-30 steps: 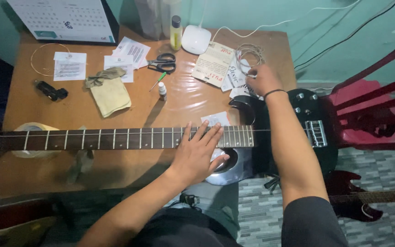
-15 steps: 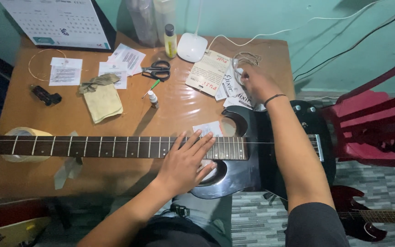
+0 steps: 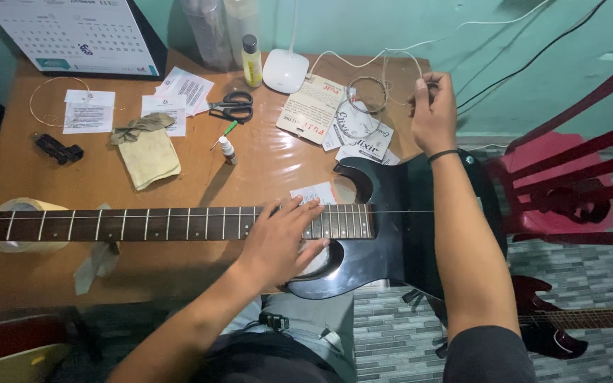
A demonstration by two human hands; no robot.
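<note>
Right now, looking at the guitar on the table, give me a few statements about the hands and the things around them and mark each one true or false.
1. The left hand lies flat on the neck of the black guitar. True.
2. The right hand rests on the guitar body. False: it is raised above the table edge, pinching a thin coiled string.
3. The scissors lie on the wooden table, beyond the guitar neck. True.
4. The yellow cloth is draped over the guitar neck. False: it lies on the table, apart from the neck.
5. A red plastic chair stands to the person's right. True.
</note>
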